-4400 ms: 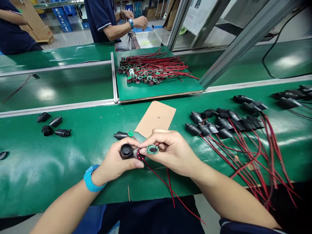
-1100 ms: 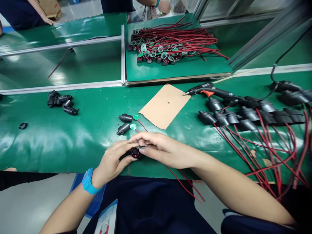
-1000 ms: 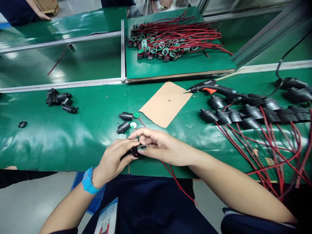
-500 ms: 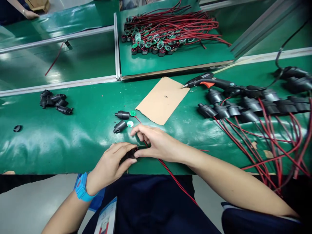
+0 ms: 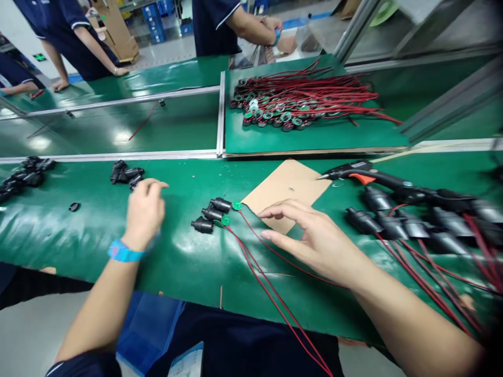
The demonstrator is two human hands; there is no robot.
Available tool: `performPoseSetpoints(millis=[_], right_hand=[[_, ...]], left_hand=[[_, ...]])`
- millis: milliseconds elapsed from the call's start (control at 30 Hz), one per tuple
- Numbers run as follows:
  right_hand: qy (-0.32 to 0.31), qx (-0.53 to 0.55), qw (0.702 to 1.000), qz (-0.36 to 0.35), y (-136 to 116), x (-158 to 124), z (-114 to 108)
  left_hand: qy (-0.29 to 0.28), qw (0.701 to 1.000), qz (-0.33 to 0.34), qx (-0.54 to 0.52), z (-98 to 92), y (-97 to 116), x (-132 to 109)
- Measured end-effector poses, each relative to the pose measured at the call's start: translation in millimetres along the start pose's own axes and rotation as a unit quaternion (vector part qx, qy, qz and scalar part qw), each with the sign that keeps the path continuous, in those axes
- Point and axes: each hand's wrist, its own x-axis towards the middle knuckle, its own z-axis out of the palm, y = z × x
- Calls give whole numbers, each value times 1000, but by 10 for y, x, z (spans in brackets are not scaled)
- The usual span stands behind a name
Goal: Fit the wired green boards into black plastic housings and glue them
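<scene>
My left hand point(image 5: 145, 213) is up at the left with its fingers apart, overlapping the nearest piece of a small pile of black plastic housings point(image 5: 124, 172). I see nothing held in it. My right hand point(image 5: 310, 235) hovers open, thumb and fingers apart, by the near edge of a brown cardboard sheet point(image 5: 271, 189). Between the hands lie several black housings point(image 5: 212, 214) side by side, with small green circuit boards point(image 5: 236, 206) at their ends. Red wires point(image 5: 257, 277) run from these boards toward the table's front edge and to the right.
A black glue gun point(image 5: 365, 175) with an orange trigger rests with its tip over the cardboard. Wired black housings point(image 5: 393, 225) crowd the right. Wired round parts point(image 5: 286, 118) cover a raised green board behind. More housings point(image 5: 33, 175) and a black ring point(image 5: 74, 207) lie left. Co-workers stand beyond.
Both hands have parted from the dark part they were handling together. My left hand moved left to the housings, my right hand right. Another housing lies in the middle group. The view has tilted up.
</scene>
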Motion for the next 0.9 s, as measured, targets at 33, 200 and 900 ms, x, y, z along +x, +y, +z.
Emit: performPoseSetpoints(millis=[33,200,900], right_hand=[[21,-21,1000,4,62,45,-93],[114,-193,971,78,584,544,-535],[124,-286,944,108,1108,1731,-333]], left_hand=[[-21,997,-20,65,-40,-177,44],[-144,977,-7,154,-45,-761,56],[-90,980,-110,-138,27,-888,-427]])
